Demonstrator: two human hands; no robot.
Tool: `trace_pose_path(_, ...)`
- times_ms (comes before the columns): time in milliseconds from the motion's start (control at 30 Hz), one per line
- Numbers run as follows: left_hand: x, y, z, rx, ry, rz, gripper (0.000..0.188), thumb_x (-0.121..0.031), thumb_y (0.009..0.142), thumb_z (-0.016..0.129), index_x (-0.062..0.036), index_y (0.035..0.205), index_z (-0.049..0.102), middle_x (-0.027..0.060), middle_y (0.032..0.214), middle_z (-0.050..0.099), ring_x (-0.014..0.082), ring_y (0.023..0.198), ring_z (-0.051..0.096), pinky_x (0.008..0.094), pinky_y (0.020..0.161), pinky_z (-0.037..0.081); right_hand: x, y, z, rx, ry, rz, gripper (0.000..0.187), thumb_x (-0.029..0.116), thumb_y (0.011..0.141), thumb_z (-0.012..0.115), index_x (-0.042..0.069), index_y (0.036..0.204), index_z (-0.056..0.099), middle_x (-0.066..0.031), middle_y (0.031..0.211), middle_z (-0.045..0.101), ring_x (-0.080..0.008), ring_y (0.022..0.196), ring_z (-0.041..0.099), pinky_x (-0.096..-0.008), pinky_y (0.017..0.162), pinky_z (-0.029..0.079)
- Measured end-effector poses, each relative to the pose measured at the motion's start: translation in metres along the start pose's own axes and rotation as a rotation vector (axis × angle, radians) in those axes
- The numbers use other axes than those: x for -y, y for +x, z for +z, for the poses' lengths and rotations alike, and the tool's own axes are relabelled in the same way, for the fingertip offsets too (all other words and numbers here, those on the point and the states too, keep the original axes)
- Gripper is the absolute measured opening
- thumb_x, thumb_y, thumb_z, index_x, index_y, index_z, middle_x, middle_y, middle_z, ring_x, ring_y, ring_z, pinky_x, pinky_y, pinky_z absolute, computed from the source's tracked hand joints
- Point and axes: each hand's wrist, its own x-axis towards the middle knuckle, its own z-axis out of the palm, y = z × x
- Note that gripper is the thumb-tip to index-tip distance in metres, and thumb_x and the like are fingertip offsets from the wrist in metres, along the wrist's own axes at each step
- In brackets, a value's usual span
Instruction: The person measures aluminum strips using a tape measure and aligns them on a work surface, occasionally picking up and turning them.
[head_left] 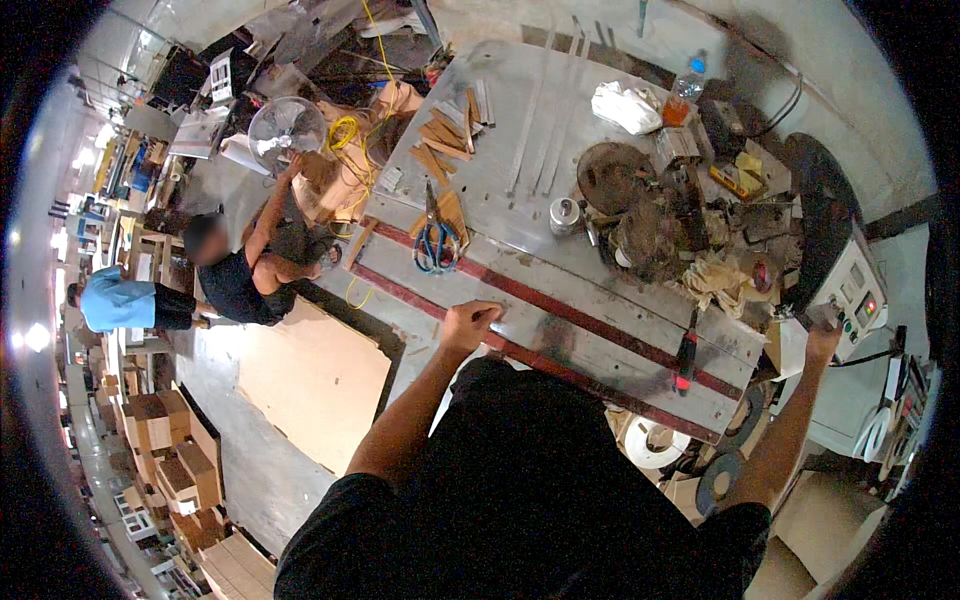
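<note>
At the left, a co-worker in a dark sleeveless top (237,284) crouches past the left edge of the tabletop (515,222), reaching toward a round fan (287,135); a yellow cord (343,135) lies coiled nearby and could snag a foot if someone steps there carelessly. Thin wooden strips (445,138) are scattered along that left edge, and blue-handled scissors (432,246) lie toward the near-left corner, where a sweeping forearm could nudge them. The left hand (472,325) is over the near edge, just right of that corner, by the nearer dark red strip (545,365); its fingers are curled in, but I cannot tell whether they pinch anything. Should that strip be part of something that moves or heats, fingers this close could be caught or burned. Toward the far edge, a blue-capped bottle of orange liquid (682,96) stands beside clutter and might spill if the pile is jostled. A red-handled tool (686,358) lies across the farther red strip near the right edge, where it could foul anything lowered there. Beyond that edge, the right hand (824,342) is at the control box (852,298); its grip is unclear, and a mistaken press could trigger something prematurely.
</note>
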Motion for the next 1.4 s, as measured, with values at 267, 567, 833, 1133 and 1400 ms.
trace_pose_path(267,-0.015,0.008,-0.017,-0.106,-0.097,-0.047,0.022,-0.021,0.085,0.067,-0.0014,0.096,0.068,0.0091,0.077,0.068,0.0129,0.070,0.063,0.0287,0.062,0.049,0.048,0.003,0.003,-0.013,-0.509,0.026,0.026,0.019,0.082,0.058,0.008,0.105,0.063,-0.0093,0.110,0.064,-0.0267,0.093,0.063,-0.0374,0.086,0.049)
trace_pose_path(567,-0.053,0.044,0.003,0.021,0.133,-0.030,0.033,-0.036,0.077,0.073,-0.0052,0.086,0.067,0.0118,0.074,0.066,0.0244,0.069,0.065,0.0349,0.061,0.049,-0.004,0.022,-0.001,-0.041,-0.268,0.102,0.061,0.028,0.081,0.057,-0.010,0.127,0.042,-0.0295,0.109,0.060,-0.0421,0.103,0.058,-0.0467,0.090,0.045)
trace_pose_path(833,-0.045,0.051,0.020,-0.091,0.238,0.224,0.019,-0.026,0.081,0.066,-0.0091,0.090,0.067,0.0092,0.088,0.067,0.0282,0.078,0.065,0.0384,0.068,0.051,0.054,0.006,0.007,0.017,-0.246,0.055,0.068,0.031,0.080,0.058,-0.007,0.133,0.036,-0.0249,0.108,0.062,-0.0413,0.102,0.058,-0.0472,0.090,0.045)
trace_pose_path(1133,-0.064,0.095,0.052,-0.138,0.180,0.227,0.021,-0.023,0.083,0.064,-0.0125,0.100,0.067,0.0083,0.091,0.065,0.0293,0.083,0.064,0.0394,0.071,0.051,0.127,-0.004,-0.016,0.007,0.002,0.228,0.069,0.034,0.080,0.062,-0.004,0.133,0.037,-0.0199,0.108,0.063,-0.0384,0.102,0.059,-0.0455,0.085,0.047)
trace_pose_path(1400,-0.068,0.111,0.066,-0.135,0.215,0.262,0.021,-0.022,0.081,0.066,-0.0110,0.099,0.068,0.0087,0.092,0.065,0.0310,0.084,0.063,0.0390,0.071,0.051,0.156,-0.017,-0.032,-0.151,0.088,0.170,0.066,0.030,0.084,0.057,-0.004,0.136,0.035,-0.0214,0.109,0.062,-0.0365,0.098,0.061,-0.0435,0.081,0.049)
